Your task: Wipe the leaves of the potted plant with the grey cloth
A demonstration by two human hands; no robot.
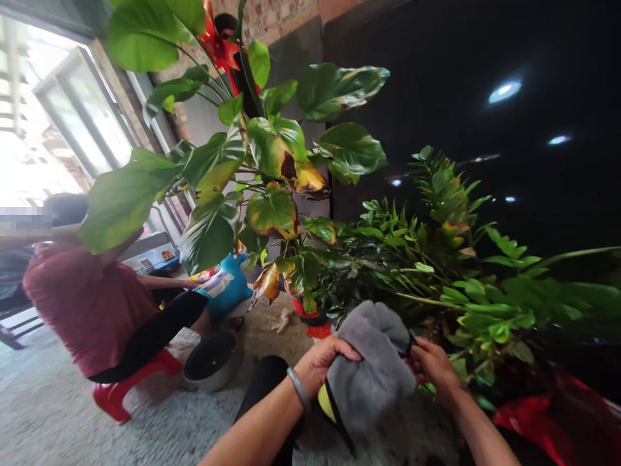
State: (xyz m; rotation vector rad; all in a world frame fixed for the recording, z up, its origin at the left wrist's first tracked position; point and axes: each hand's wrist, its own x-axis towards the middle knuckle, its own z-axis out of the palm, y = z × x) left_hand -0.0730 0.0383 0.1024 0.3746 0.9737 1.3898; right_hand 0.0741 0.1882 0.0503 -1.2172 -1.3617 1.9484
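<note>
A grey plush cleaning cloth with black edging hangs bunched between my two hands; a bit of its yellow-green underside shows at the lower left. My left hand, with a pale bangle at the wrist, is closed on the cloth's left side. On the opposite edge my right hand is closed too, its fingertips partly hidden behind the fabric. Just beyond the cloth and to its right grows a plant with many small glossy leaves. A tall plant with big leaves, several of them yellowed and browned, rises straight ahead.
At the left a person in a dark red shirt sits on a red plastic stool. A grey bucket of dark liquid stands between us. Near it is a blue rounded object. A dark glossy wall stands behind the plants.
</note>
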